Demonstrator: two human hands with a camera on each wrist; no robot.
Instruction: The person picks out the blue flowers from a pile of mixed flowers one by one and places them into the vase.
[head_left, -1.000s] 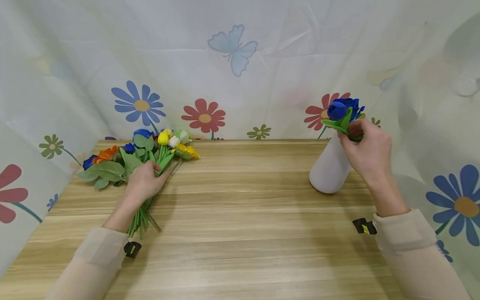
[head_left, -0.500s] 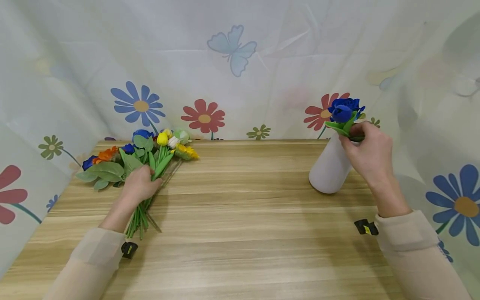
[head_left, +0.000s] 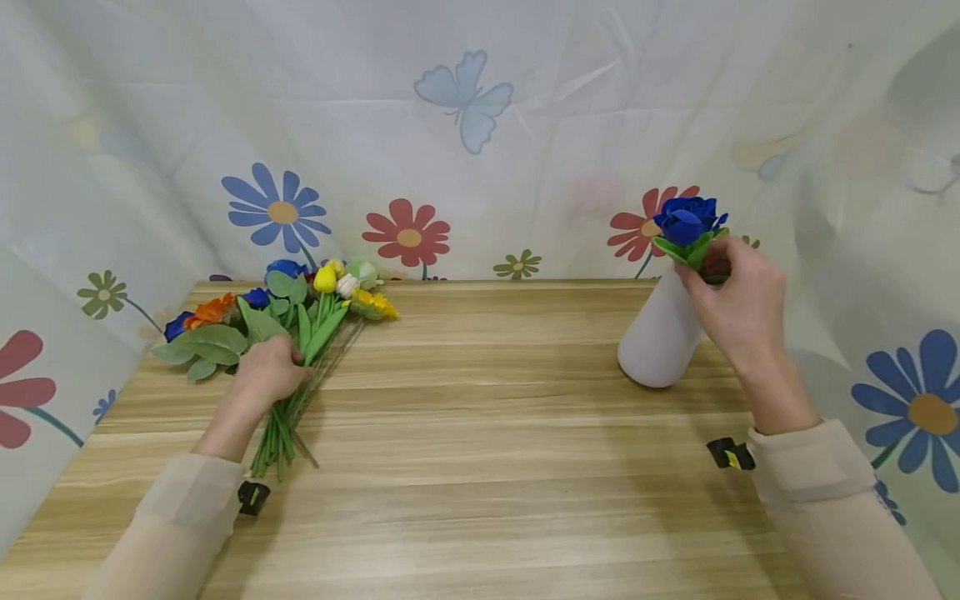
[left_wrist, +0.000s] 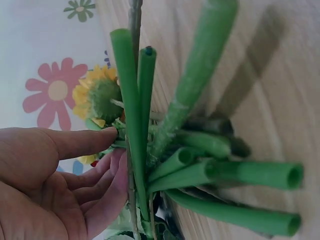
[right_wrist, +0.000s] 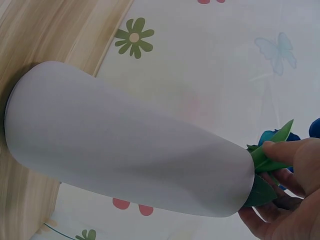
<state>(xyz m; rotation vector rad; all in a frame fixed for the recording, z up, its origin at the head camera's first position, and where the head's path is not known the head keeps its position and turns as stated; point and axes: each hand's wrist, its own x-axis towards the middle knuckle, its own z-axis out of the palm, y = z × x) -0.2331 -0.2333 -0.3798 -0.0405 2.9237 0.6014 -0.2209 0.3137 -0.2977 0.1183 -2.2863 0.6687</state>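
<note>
- On the head view I see the right hand (head_left: 738, 300) at the mouth of a tapered white vase (head_left: 660, 337), its grip pinching deep-blue, green-leaved blooms (head_left: 684, 225); the vase is at the right of the wood-grained worktop (head_left: 480, 467).
- Also there, the left hand (head_left: 268, 369) lies over a multicoloured flower bundle (head_left: 262, 323) at the worktop's left.
- Left wrist: thumb and fingers touch the hollow green stems (left_wrist: 131, 107); I can't tell whether that grip holds any.
- Right wrist: the thumb presses a bright green leaf (right_wrist: 272, 160) beside the rim.
</note>
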